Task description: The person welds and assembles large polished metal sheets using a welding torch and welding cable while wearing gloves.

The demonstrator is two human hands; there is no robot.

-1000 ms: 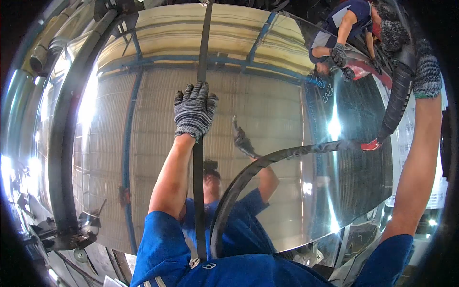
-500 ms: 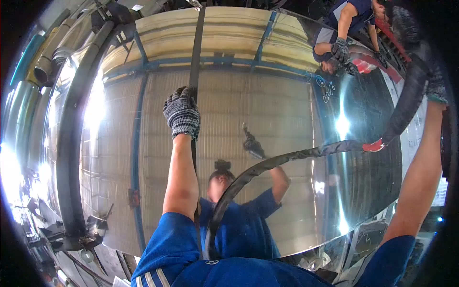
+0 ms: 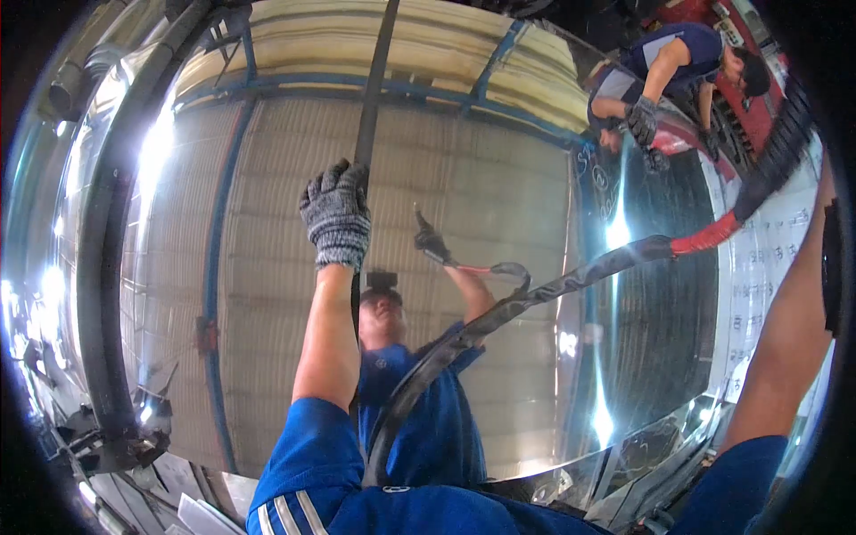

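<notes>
My left hand (image 3: 337, 212), in a grey knitted glove, has its fingers curled over a long dark strip (image 3: 376, 89). The strip runs lengthwise across a large mirror-like sheet (image 3: 294, 205). On the right my forearm (image 3: 798, 294) reaches up, and the hand itself is lost at the dark, blurred rim. A thick black hose (image 3: 606, 259) with a red section (image 3: 709, 234) crosses over the sheet towards that hand. In the reflection, my gloved right hand (image 3: 432, 242) looks closed around the hose's end, where a thin tip sticks out; what the tip is cannot be made out.
A co-worker (image 3: 682, 62) in dark clothing and gloves leans over the far right corner. Handwritten marks (image 3: 602, 178) are on the sheet near there. A dark beam (image 3: 107, 232) runs along the left, beside shiny rolls. Papers (image 3: 205, 515) lie at lower left.
The view has shifted, so the sheet sits further left. My right hand has gone out to the rim, and the hose with its red section has risen. My left hand stays on the strip.
</notes>
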